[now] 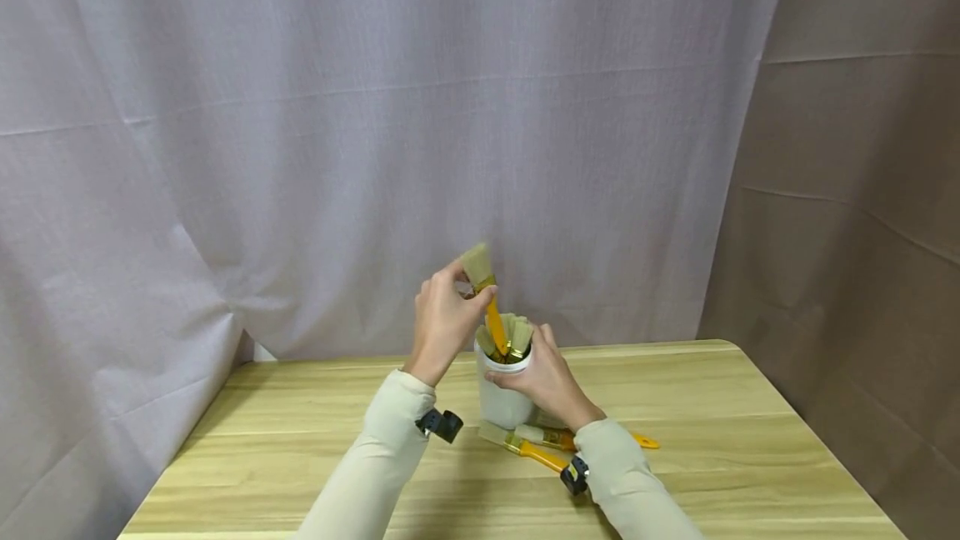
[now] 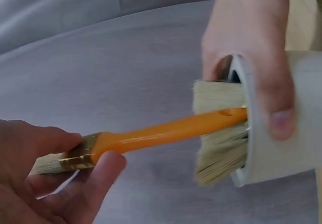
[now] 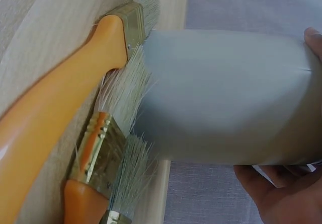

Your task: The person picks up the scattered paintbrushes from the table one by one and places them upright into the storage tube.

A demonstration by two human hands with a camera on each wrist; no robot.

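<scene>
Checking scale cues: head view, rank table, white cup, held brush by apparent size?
1. Table, by far the largest.
2. White cup.
3. Held brush: about as long as the cup is tall but thinner, so that order is unsure.

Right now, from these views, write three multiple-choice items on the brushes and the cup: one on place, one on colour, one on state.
1. Where do the loose brushes lie?
A. On the table at the white cup's foot
B. On the curtain
C. Inside a drawer

2. What colour are the brush handles?
A. Blue
B. Orange
C. Black

3. How does the left hand hold its brush?
A. Flat under an open palm
B. Pinched near the ferrule, handle end down in the white cup
C. Not at all

Answers:
1 A, they lie against the cup's base.
2 B, every handle is orange.
3 B, its fingers pinch by the ferrule while the right hand grips the cup.
</scene>
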